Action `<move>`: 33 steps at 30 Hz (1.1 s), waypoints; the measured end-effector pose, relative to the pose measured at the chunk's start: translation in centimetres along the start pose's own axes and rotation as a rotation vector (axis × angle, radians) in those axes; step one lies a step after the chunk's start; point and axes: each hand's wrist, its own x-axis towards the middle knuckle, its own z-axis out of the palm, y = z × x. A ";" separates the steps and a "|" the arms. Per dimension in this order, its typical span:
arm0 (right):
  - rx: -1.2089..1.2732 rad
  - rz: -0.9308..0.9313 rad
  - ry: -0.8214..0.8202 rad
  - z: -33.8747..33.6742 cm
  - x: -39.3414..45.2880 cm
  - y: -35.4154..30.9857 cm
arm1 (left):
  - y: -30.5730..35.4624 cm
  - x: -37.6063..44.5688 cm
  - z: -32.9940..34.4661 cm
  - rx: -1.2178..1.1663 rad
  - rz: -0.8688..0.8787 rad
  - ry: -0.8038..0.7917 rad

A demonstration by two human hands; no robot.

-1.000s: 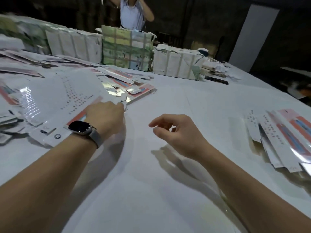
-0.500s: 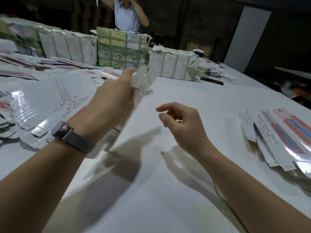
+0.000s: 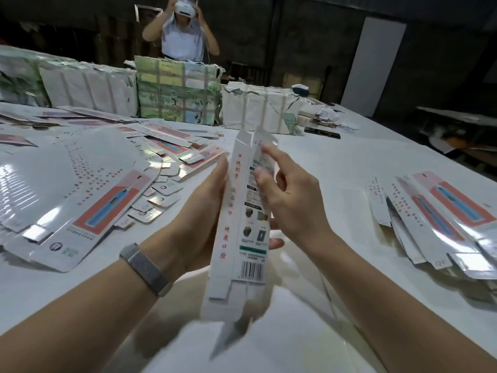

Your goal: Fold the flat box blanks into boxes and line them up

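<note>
A long white box blank (image 3: 238,227) is being held upright above the white surface (image 3: 336,184), its printed panels with red characters and a barcode being turned toward the camera and its lower flaps being left hanging free and blurred near the bottom of the view. The blank is being gripped along its left edge by the left hand (image 3: 200,211), whose fingers are being wrapped behind it so that only their tips are being shown past the right edge. The upper right part is being met by the right hand (image 3: 289,200), whose fingers (image 3: 271,154) are being kept partly spread and laid against the panel; whether that panel is being pinched or only touched cannot be told. A metal wristband (image 3: 146,267) is being worn on the left wrist. To the left, a fanned heap of flat blanks (image 3: 88,200) is being spread widely, its nearest edge lying close beside the left forearm. To the right, a smaller pile of blanks (image 3: 441,219) is being kept near the surface's right edge, well apart from the hands. Open room is being left between the two heaps, directly under and beyond the held blank. Along the far edge, wrapped bundles (image 3: 177,95) are being stood in a row, and behind them another person (image 3: 185,36) is being seen with a headset raised in both hands.
</note>
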 end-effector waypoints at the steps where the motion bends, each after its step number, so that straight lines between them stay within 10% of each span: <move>1: -0.023 0.005 -0.005 0.0 0.0 0.0 | 0.0 0.1 0.0 -0.007 -0.013 0.014; 10: 0.626 0.174 0.075 -0.6 0.2 -1.4 | -1.0 0.8 -0.1 0.352 0.265 0.361; 19: -0.123 -0.068 0.174 -1.1 0.5 0.0 | -0.7 0.6 -0.3 0.486 0.346 0.369; 33: 0.148 0.099 -0.030 -2.2 1.2 -2.2 | -0.2 -0.3 0.9 0.357 0.138 0.079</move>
